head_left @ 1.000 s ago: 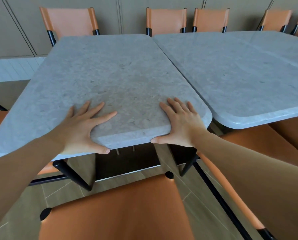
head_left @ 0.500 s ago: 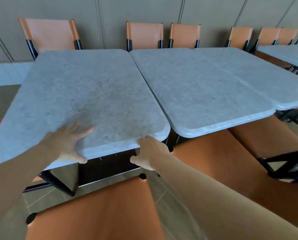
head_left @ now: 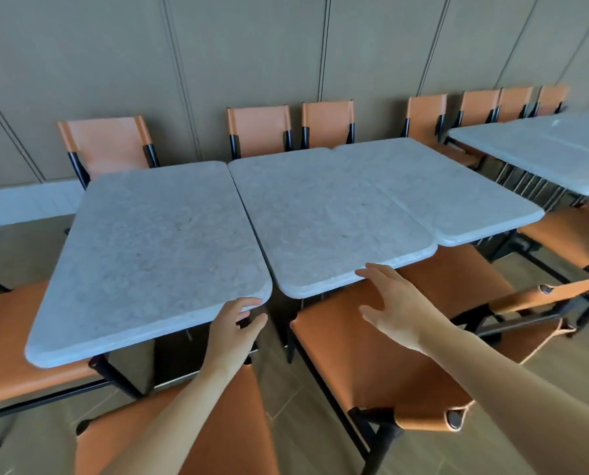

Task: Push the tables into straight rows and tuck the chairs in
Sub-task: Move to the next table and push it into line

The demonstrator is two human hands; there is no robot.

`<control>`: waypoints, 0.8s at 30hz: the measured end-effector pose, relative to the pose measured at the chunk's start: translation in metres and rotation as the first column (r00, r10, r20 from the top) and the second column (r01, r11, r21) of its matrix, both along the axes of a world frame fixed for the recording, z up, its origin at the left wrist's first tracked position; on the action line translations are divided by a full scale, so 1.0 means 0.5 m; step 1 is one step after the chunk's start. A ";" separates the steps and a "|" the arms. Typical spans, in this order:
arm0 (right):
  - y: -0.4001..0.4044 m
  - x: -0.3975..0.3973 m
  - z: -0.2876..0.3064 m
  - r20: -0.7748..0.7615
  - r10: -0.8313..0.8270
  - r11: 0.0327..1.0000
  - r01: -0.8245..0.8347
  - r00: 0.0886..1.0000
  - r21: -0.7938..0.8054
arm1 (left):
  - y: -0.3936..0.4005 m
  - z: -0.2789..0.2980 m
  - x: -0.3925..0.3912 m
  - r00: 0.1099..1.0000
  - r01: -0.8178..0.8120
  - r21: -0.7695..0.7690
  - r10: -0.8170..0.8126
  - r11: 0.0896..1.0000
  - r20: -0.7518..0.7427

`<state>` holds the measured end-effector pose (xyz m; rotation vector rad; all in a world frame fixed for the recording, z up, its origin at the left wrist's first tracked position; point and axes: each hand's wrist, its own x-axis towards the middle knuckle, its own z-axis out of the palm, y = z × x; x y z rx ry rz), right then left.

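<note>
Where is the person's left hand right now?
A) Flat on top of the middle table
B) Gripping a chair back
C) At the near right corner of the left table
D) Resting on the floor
C: the left hand sits at the near right corner of the left table, its fingers touching the rounded edge.

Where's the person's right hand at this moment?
In the head view, the right hand hovers open at centre right, above an orange chair seat, its fingertips at the near edge of the middle table.
</note>
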<state>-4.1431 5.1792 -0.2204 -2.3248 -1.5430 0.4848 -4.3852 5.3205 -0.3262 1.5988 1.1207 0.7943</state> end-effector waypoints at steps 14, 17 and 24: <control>-0.320 0.207 0.266 0.073 0.174 0.966 -0.184 0.982 0.179 | -0.271 0.364 0.300 0.993 0.051 0.349 -0.085 0.936 0.084; -0.355 0.232 0.264 -0.013 0.147 0.957 -0.139 0.989 0.254 | -0.315 0.377 0.321 0.987 0.054 0.383 -0.107 0.922 0.118; -0.364 0.236 0.232 -0.156 0.177 0.936 -0.117 0.972 0.331 | -0.348 0.364 0.351 0.985 0.000 0.327 -0.057 0.945 0.162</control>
